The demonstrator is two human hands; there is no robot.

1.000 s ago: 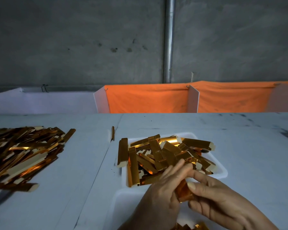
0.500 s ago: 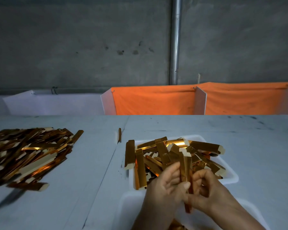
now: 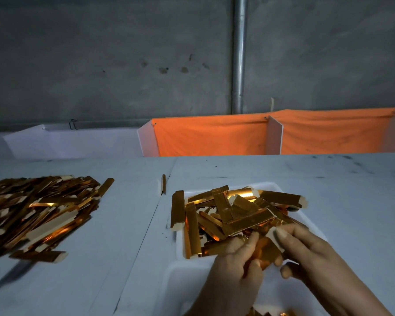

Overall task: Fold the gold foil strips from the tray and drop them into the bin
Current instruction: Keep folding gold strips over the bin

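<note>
A: Both hands at the near edge of the white shallow plastic tray (image 3: 271, 187). Left hand (image 3: 235, 267) and right hand (image 3: 310, 254) share one gold foil strip (image 3: 266, 253), held over the seam between the tray and the white plastic bin (image 3: 180, 277) just in front of it.

B: State of each grip?

A: Narrow on both. Left fingers curl round the strip's near end; right thumb and fingertips pinch the pale far end. The strip looks part-creased (hard to be sure, the hands cover most of it).

B: Rest of the stock?

A: A heap of loose gold strips (image 3: 233, 210) fills the tray, some hanging over its rim. A few gold pieces show at the bottom edge of view, apparently inside the bin. A larger pile of long gold strips (image 3: 37, 210) lies well to the left on the pale grey surface (image 3: 123, 236), and one stray strip (image 3: 163, 184) sits between pile and tray.

B: Advice for the fold?

A: My judgement: bring the ends together squarely, run a thumb along the crease so it holds, then release directly over the bin. Foil springs back, so a light crease may reopen.
</note>
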